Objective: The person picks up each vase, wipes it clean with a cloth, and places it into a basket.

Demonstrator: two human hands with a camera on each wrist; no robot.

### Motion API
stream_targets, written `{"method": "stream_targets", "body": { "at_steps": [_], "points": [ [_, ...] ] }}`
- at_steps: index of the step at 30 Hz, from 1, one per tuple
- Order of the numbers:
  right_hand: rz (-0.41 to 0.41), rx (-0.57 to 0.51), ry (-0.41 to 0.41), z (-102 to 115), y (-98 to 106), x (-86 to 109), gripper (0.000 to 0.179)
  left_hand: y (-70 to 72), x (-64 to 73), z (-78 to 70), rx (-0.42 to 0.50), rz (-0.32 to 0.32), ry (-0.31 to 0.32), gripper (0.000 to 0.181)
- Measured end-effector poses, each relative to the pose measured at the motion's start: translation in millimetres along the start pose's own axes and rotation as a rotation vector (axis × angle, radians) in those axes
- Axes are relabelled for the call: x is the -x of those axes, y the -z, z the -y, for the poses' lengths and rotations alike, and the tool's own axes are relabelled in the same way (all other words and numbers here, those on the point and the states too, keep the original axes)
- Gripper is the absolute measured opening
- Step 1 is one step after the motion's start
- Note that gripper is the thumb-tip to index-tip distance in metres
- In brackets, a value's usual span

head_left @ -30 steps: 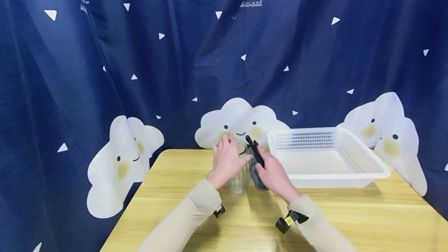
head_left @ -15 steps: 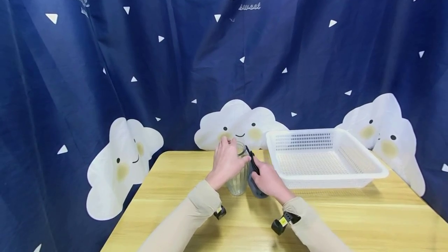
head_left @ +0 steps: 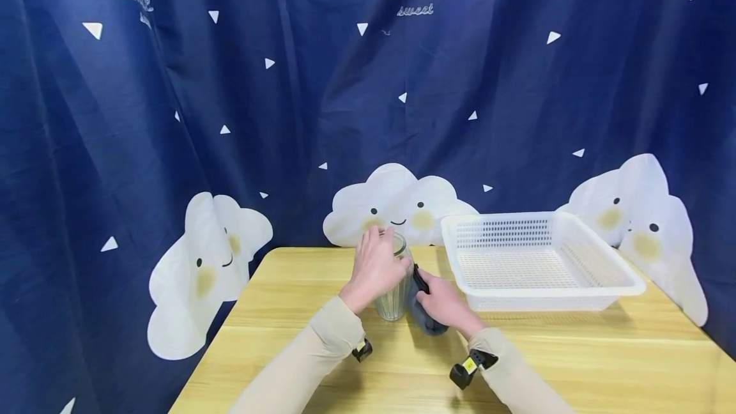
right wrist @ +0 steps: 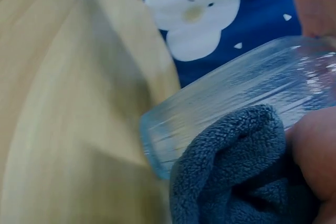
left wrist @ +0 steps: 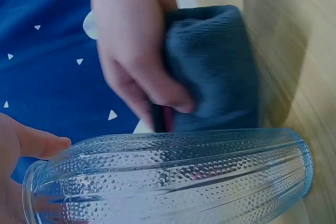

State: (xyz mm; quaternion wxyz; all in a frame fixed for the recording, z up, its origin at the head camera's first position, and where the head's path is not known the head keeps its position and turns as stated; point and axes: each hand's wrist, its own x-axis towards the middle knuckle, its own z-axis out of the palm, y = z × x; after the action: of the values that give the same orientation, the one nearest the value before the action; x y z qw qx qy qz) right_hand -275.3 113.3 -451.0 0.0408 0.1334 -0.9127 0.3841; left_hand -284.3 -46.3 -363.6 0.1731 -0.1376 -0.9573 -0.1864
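A clear ribbed glass vase (head_left: pixel 393 304) stands upright on the wooden table, its side dotted with raised bumps in the left wrist view. Near its mouth my left hand (head_left: pixel 372 268) grips it, with the thumb on the right side. My right hand (head_left: pixel 447 304) holds a dark grey-blue terry cloth (head_left: pixel 425 319) with a black strip at its upper end. Folded thick, the cloth (left wrist: pixel 215 72) is right beside the vase's wall. In the right wrist view the cloth (right wrist: pixel 231 156) overlaps the vase (right wrist: pixel 236 87). The right palm's side of the cloth is hidden.
A white perforated plastic basket (head_left: pixel 552 301) sits on the table to the right of the hands. Behind the table (head_left: pixel 276 324) hangs a navy curtain (head_left: pixel 299 101) printed with clouds and triangles. A black wrist camera (head_left: pixel 462 375) is strapped below the right hand.
My right hand has moved the cloth down along the vase's side and slightly toward me; its black part now shows less. The left hand keeps its hold on the vase.
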Motion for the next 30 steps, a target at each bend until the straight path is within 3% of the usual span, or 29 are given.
{"method": "stream_targets", "body": {
  "at_steps": [10,19,22,25,30],
  "points": [
    [-0.150,-0.007,0.069,34,36,3.7,0.062,-0.3,-2.5,3.1,0.033,0.013,-0.007,0.082],
    [-0.166,0.060,0.084,30,19,4.8,0.063,-1.2,-0.2,5.2,0.051,-0.011,-0.019,0.078],
    [-0.133,0.110,0.077,22,8,3.2,0.062,-2.3,-1.2,7.5,0.015,-0.015,-0.032,0.077],
    [-0.049,0.167,0.043,13,-3,1.9,0.062,-3.5,-2.7,9.4,-0.005,-0.009,-0.034,0.076],
    [0.061,0.163,-0.006,1,-13,2.7,0.060,-4.1,-3.7,8.1,0.002,0.013,-0.037,0.079]
  ]
}}
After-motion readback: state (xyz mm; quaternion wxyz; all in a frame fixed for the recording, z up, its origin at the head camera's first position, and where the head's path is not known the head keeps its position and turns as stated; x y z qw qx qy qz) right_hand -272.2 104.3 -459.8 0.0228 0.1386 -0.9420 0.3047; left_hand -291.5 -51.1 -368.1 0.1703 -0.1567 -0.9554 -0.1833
